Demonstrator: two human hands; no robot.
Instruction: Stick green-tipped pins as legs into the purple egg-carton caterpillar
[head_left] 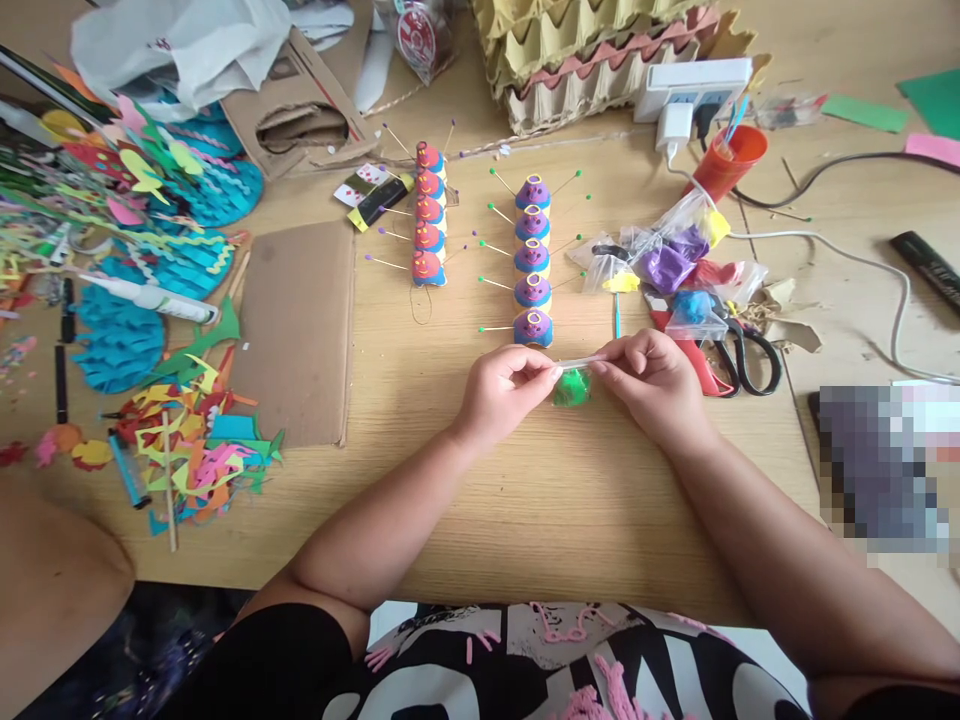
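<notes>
Both my hands pinch the top edge of a small clear plastic bag [581,364] low over the table. A bright green lump that looks like modelling clay [573,388] shows in the bag. My left hand [501,392] grips the edge's left end between thumb and fingertips. At the other end my right hand [651,385] does the same, its fingers curled. Just beyond them stands a row of purple and blue egg-carton cups [533,258] with faces and green-tipped sticks. A similar red and blue row [428,215] is farther left.
Bagged clay [667,262], scissors [754,358] and an orange cup [726,160] lie to the right. Egg trays [592,60] and a power strip [694,85] sit at the back. Leftward are a cardboard sheet [292,335] and paper scraps [206,450]. Another person's limb [52,590] borders the lower left.
</notes>
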